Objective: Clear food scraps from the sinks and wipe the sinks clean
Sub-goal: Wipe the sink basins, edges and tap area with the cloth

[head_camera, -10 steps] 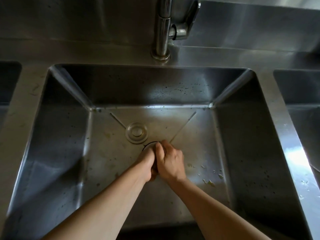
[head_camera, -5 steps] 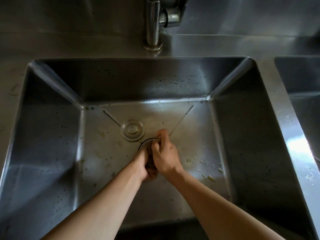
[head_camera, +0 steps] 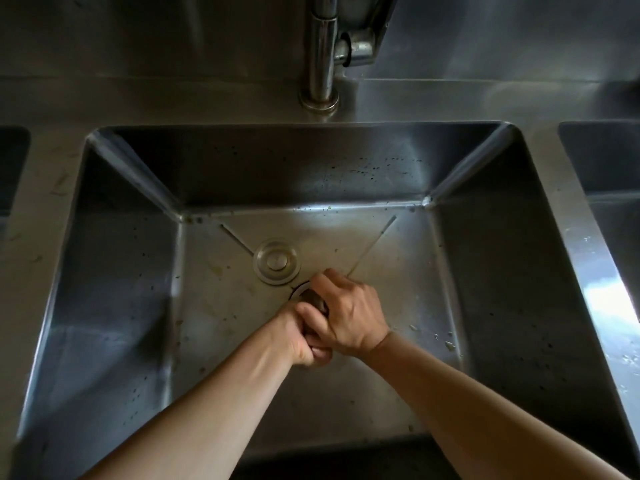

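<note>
Both my hands are down in the middle steel sink [head_camera: 114, 306], pressed together over the drain opening [head_camera: 298, 292]. My left hand [head_camera: 303, 337] is a curled fist on the near side. My right hand [head_camera: 351, 315] lies partly over it, fingers curled down into the drain. Between them shows a dark drain strainer [head_camera: 317, 301], mostly hidden, and both hands grip it. A round metal drain cover [head_camera: 276, 261] lies flat just behind the drain. Pale food scraps [head_camera: 449, 345] sit on the sink floor at the right, and dark specks dot the walls.
A steel faucet [head_camera: 320, 53] rises behind the sink at the centre. Another sink basin [head_camera: 609, 161] lies to the right across a wet steel divider [head_camera: 588, 278], and the edge of a third basin [head_camera: 12, 168] shows at the far left.
My right hand has slid over the top of my left hand, and my left fist has drawn back toward me. The drain cover has not moved.
</note>
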Available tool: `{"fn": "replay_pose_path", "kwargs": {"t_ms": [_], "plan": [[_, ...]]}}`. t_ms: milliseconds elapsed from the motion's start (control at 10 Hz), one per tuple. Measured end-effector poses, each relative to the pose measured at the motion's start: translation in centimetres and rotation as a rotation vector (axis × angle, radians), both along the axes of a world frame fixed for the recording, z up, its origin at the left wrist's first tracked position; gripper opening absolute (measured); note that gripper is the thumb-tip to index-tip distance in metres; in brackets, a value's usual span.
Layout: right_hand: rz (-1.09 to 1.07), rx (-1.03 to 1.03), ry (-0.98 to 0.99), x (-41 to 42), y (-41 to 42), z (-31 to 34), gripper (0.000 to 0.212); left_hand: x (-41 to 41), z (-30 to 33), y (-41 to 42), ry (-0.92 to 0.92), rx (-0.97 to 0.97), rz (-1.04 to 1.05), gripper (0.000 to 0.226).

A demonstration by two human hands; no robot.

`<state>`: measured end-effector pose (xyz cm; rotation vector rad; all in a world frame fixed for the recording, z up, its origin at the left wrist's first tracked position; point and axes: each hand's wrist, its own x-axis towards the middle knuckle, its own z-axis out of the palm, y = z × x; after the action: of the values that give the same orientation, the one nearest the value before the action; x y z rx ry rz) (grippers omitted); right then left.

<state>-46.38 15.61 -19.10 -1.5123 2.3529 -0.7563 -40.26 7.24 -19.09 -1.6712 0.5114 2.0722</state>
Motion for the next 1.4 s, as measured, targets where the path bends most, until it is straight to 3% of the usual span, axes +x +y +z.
{"fn": "replay_pose_path", "kwargs": {"t_ms": [100,200,300,400,700,900,1000,1100,1300,1400], "plan": [[-0.174,0.061,-0.099,1.2,-0.6,-0.7,0.050,0.2,-0.5,0.8,0.014,-0.111,-0.004,0.042],[-0.319,0.120,-0.235,1.9,-0.9,-1.9,0.046,0.1,-0.7,1.4,0.077,-0.219,0.185,0.037],[-0.442,0.181,-0.373,2.1,-1.5,-2.9,0.028,-0.2,-2.0,1.4,0.058,-0.331,0.229,0.031],[-0.531,0.242,-0.489,1.6,-2.0,-3.7,0.018,-0.5,-3.7,0.7,-0.131,-0.494,0.148,0.035],[-0.656,0.341,-0.831,-0.1,-3.0,-5.0,0.026,-0.8,-5.7,0.6,-0.096,-0.878,-0.258,0.030],[-0.793,0.458,-1.058,-0.6,-3.2,-5.2,0.026,-0.9,-6.0,1.0,-0.009,-1.033,-0.321,0.027],[-0.811,0.377,-1.297,-0.5,-2.7,-5.2,0.028,-0.7,-6.1,1.1,0.039,-1.056,-0.293,0.027],[-0.848,0.360,-1.368,-0.3,-2.3,-5.2,0.028,-0.5,-6.2,1.2,0.071,-1.092,-0.345,0.030],[-0.859,0.405,-1.272,0.2,-2.6,-4.3,0.033,0.0,-5.3,1.3,-0.001,-1.099,-0.459,0.051],[-0.853,0.365,-1.216,0.3,-2.4,-3.9,0.035,-0.3,-4.5,1.2,0.026,-1.179,-0.546,0.047]]}}
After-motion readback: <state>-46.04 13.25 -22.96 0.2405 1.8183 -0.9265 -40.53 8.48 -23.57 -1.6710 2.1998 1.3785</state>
